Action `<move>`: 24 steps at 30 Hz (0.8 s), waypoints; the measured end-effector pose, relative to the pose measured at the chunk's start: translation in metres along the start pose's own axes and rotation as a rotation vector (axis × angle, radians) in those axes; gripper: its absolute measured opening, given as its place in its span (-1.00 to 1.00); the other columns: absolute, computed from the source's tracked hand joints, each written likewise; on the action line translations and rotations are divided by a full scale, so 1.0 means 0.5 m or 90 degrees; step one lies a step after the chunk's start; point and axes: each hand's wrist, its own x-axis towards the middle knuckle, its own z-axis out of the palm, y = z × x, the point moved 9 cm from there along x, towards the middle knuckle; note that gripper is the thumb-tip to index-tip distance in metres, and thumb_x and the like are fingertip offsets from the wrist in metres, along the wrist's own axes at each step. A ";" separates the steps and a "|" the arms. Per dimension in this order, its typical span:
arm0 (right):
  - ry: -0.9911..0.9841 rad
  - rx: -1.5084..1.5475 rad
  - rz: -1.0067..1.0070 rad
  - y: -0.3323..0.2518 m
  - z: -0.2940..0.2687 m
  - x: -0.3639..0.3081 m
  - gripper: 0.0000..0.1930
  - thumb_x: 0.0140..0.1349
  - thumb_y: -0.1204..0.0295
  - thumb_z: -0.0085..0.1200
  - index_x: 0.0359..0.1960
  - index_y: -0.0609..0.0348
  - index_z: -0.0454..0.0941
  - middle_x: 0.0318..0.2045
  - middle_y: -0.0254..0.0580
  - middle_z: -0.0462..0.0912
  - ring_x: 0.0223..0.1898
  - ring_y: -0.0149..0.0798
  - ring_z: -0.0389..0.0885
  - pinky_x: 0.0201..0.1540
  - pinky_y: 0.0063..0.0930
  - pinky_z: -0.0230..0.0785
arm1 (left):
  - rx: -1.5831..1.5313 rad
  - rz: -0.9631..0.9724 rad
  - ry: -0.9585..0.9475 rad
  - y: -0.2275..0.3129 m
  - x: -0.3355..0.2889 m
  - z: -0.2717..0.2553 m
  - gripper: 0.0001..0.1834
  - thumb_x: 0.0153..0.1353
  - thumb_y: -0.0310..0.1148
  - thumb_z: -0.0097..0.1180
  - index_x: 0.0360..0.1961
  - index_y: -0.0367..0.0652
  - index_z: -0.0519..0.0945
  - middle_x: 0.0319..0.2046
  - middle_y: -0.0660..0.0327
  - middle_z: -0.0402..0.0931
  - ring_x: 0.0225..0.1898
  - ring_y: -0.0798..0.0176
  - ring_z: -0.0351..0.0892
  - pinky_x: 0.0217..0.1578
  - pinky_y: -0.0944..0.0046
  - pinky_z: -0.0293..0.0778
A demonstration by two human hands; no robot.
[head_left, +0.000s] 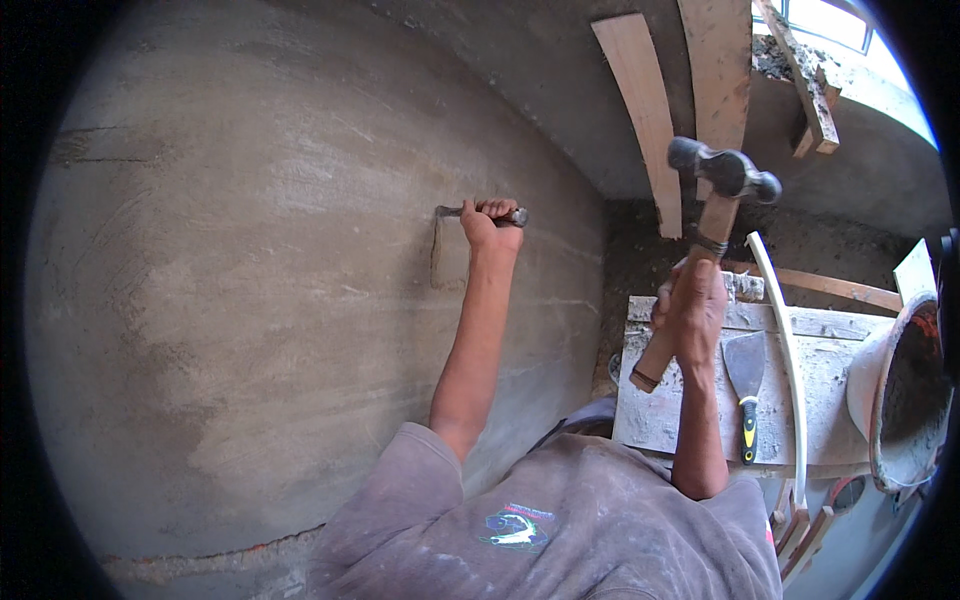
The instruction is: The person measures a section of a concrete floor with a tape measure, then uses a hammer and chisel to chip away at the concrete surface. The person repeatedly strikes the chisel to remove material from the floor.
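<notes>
My left hand (490, 228) grips a metal chisel (518, 216) with its tip against the grey plastered wall (290, 260). Below that tip, a cut groove (435, 258) marks out a small squarish patch (453, 255) in the plaster. Out to the right, my right hand (696, 308) is wrapped round the wooden handle of a ball-peen hammer (732, 174). Its dark steel head is raised, well apart from the chisel, and wire binds the handle just under the head.
A mortar-stained plank platform (675, 390) stands at my right. On it are a scraper (747, 375) with a yellow-black handle, a curved white strip (785, 330) and a mortar-smeared bucket (875, 385). Wooden boards (643, 110) lean at the far side, near a bright window (830, 25).
</notes>
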 end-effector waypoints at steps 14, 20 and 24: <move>-0.170 -0.108 0.106 0.235 0.216 -0.048 -0.68 0.35 0.14 -0.13 -0.21 0.18 0.38 -0.67 -0.42 0.35 -0.65 -0.48 0.37 -0.61 -0.54 0.23 | -0.022 -0.030 0.006 0.004 0.004 0.042 -0.54 0.43 -0.13 -0.44 -0.63 -0.08 0.08 -0.71 0.33 -0.01 -0.67 0.34 0.00 -0.60 0.34 0.14; -0.092 -0.034 -0.073 0.035 0.113 -0.015 -0.63 0.35 0.07 -0.15 -0.26 0.18 0.35 -0.62 -0.32 0.41 -0.72 -0.50 0.37 -0.70 -0.59 0.26 | -0.085 -0.059 -0.021 0.011 0.022 0.044 -0.55 0.42 -0.18 -0.45 -0.65 -0.09 0.08 -0.71 0.32 0.02 -0.66 0.33 0.02 -0.59 0.34 0.16; -0.128 0.437 -0.321 -0.239 0.091 -0.001 -0.34 0.23 -0.30 -0.41 -0.15 0.10 0.31 -0.52 -0.25 0.43 -0.58 -0.33 0.46 -0.52 -0.43 0.42 | -0.109 -0.078 -0.025 0.023 0.020 0.038 -0.61 0.39 -0.28 -0.38 -0.64 -0.11 0.12 -0.71 0.31 0.04 -0.66 0.33 0.05 -0.57 0.33 0.18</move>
